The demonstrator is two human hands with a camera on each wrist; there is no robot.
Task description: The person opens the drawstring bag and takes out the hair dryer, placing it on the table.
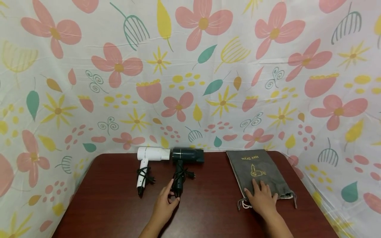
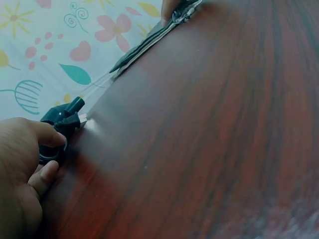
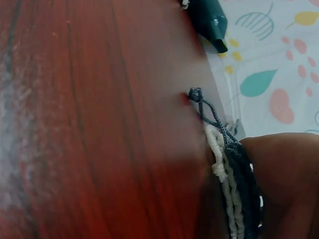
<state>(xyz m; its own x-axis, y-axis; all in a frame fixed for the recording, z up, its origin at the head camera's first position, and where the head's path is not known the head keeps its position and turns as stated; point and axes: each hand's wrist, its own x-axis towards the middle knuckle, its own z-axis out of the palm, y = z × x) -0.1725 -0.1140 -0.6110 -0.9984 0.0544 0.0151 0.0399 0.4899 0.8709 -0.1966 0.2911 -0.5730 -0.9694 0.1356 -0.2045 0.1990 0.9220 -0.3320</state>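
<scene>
A black hair dryer (image 1: pixel 188 155) lies on the table with its cord wound round the handle and its plug sticking out to the right. My left hand (image 1: pixel 165 201) holds the lower end of that handle, fingers on its left side and thumb at the bottom. In the left wrist view, the finger and thumb of the left hand (image 2: pixel 25 169) curl about the handle and cord. My right hand (image 1: pixel 263 200) rests with spread fingers on the lower part of a grey drawstring pouch (image 1: pixel 256 162), which lies flat with a gold hair dryer print.
A white hair dryer (image 1: pixel 153 153), its black cord wrapped round the handle, lies left of the black one. The dark red wooden table (image 1: pixel 208 215) meets a flower-patterned cloth (image 1: pixel 190 109) at its back edge. Pouch drawstrings (image 3: pixel 217 149) hang at the near corners.
</scene>
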